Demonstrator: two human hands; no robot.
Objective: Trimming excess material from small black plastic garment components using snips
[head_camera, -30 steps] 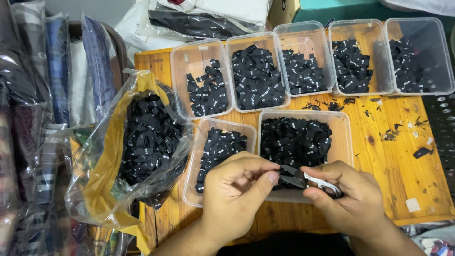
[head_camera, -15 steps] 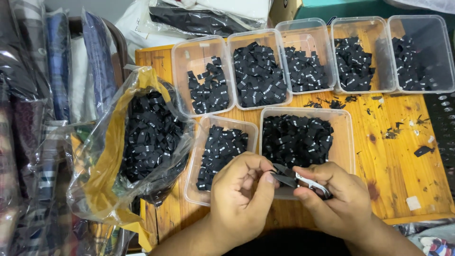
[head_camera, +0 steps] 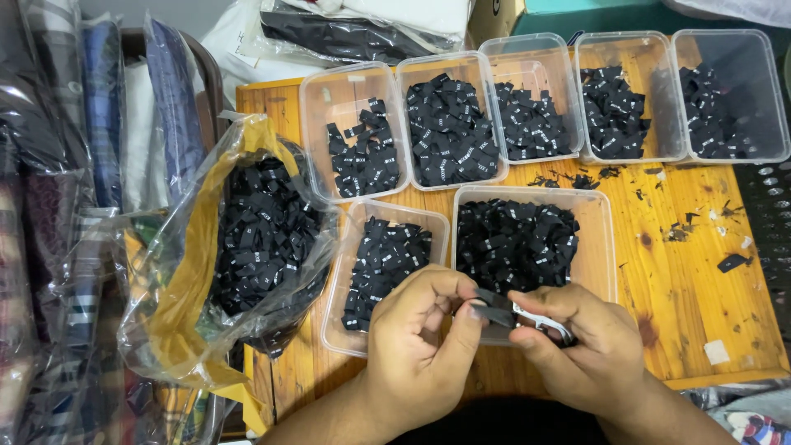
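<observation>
clear plastic tubs (head_camera: 356, 82): 7 | plastic bag of black labels (head_camera: 247, 247): 1 | hands (head_camera: 416, 354): 2

Five tubs (head_camera: 626, 156) in back row on table (head_camera: 700, 280); two tubs (head_camera: 597, 247) in front. Bag (head_camera: 189, 313) at left. Hands (head_camera: 420, 354) nearest, below front tubs.

Both hands shifted slightly toward the near desk edge. Left hand (head_camera: 424, 346) now pinches the black label (head_camera: 492, 311) closer to the snips (head_camera: 540, 320) in the right hand (head_camera: 581, 350); gap between hands reduced.
</observation>
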